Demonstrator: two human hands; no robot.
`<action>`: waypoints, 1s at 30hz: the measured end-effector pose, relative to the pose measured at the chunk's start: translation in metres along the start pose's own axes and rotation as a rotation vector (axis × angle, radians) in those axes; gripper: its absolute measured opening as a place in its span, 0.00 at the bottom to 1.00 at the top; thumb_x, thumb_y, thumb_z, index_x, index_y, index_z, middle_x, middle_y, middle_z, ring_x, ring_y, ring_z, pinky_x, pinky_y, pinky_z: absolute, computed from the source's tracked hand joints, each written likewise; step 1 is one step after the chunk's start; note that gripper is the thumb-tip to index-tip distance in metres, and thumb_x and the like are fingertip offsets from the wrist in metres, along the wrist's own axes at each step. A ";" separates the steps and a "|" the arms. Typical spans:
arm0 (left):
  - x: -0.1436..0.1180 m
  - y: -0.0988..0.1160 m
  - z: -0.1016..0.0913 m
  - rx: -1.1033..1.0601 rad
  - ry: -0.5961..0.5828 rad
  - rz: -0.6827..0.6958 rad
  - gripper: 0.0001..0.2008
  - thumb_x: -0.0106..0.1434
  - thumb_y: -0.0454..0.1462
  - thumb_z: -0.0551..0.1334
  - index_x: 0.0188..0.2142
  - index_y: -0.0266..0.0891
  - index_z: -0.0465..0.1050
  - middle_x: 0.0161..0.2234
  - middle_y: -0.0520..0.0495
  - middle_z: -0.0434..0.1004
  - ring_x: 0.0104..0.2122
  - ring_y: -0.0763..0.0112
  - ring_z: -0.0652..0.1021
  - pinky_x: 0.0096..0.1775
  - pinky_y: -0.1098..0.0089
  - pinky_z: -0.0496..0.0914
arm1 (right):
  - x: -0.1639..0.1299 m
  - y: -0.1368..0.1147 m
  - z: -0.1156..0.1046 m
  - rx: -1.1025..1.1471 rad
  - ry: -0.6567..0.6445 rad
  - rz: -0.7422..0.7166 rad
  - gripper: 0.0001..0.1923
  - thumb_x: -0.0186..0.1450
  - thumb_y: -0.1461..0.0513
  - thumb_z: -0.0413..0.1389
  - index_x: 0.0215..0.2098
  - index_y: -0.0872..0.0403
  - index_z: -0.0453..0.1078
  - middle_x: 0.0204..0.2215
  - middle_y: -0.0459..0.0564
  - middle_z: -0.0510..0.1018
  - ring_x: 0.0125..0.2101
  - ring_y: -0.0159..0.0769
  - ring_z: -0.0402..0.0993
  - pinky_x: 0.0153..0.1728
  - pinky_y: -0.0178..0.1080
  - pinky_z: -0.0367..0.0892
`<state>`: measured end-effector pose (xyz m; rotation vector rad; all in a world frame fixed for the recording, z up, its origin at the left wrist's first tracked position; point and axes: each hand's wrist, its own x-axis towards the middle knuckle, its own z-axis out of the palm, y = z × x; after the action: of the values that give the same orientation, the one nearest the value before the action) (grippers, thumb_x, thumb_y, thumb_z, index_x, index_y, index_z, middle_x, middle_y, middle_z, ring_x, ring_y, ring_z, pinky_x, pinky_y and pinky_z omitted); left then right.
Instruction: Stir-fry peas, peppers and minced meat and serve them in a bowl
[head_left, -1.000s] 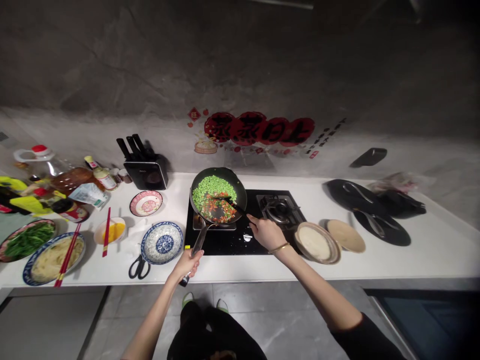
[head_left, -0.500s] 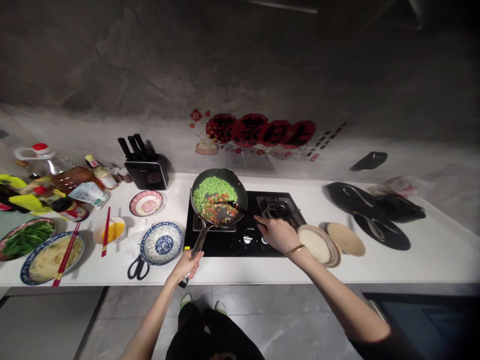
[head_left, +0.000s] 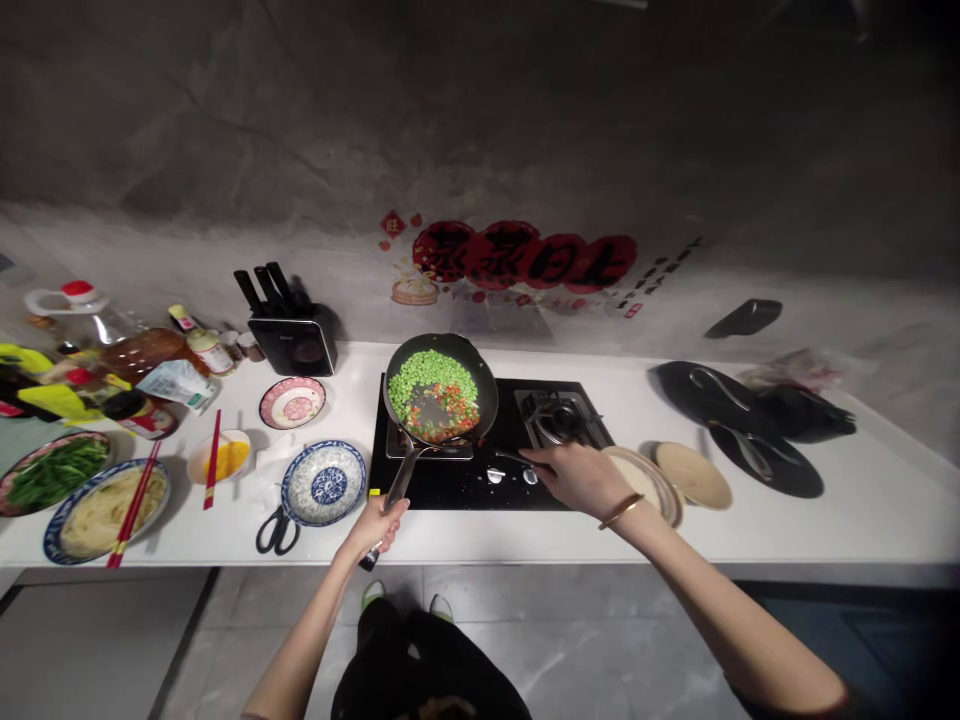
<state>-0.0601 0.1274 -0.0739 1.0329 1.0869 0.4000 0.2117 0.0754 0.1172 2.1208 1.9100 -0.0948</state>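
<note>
**Meanwhile, at the stove: stirring greens and red bits**

Gripping the end of the pan handle (head_left: pixel 397 480) with the left hand (head_left: pixel 377 525), fingers wrapped tight. Closing the right hand (head_left: pixel 581 478) around a dark spatula (head_left: pixel 504 456), its tip reaching left toward the pan's near rim. Probably best steadying the handle firmly and sweeping low, keeping pieces off the rim. Sitting on the burner just beyond the left hand: the dark pan (head_left: pixel 441 390), holding green bits heaped at the far side, red and orange pieces nearer, bare metal showing mid-pan.
</note>
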 end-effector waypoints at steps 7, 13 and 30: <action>0.002 0.002 0.000 -0.009 0.010 -0.020 0.24 0.47 0.55 0.62 0.23 0.42 0.52 0.11 0.63 0.54 0.08 0.84 0.56 0.09 0.80 0.50 | 0.024 -0.023 0.025 -0.001 0.173 0.061 0.21 0.65 0.59 0.43 0.56 0.44 0.62 0.34 0.51 0.78 0.30 0.37 0.75 0.26 0.34 0.65; 0.003 -0.001 0.000 -0.029 0.009 -0.005 0.24 0.48 0.55 0.61 0.22 0.42 0.52 0.11 0.63 0.54 0.07 0.84 0.56 0.09 0.80 0.50 | 0.029 -0.001 0.002 0.057 0.038 0.106 0.20 0.63 0.60 0.46 0.53 0.45 0.66 0.36 0.51 0.79 0.35 0.39 0.75 0.31 0.36 0.66; -0.004 0.004 0.007 -0.030 0.024 -0.008 0.24 0.48 0.55 0.60 0.23 0.42 0.52 0.12 0.62 0.55 0.07 0.84 0.56 0.10 0.79 0.50 | 0.035 -0.023 0.031 0.072 0.145 0.042 0.21 0.64 0.59 0.44 0.55 0.44 0.63 0.33 0.50 0.79 0.31 0.36 0.75 0.29 0.34 0.66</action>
<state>-0.0549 0.1236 -0.0677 0.9996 1.1029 0.4221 0.1974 0.1031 0.0751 2.2702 1.9681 -0.0016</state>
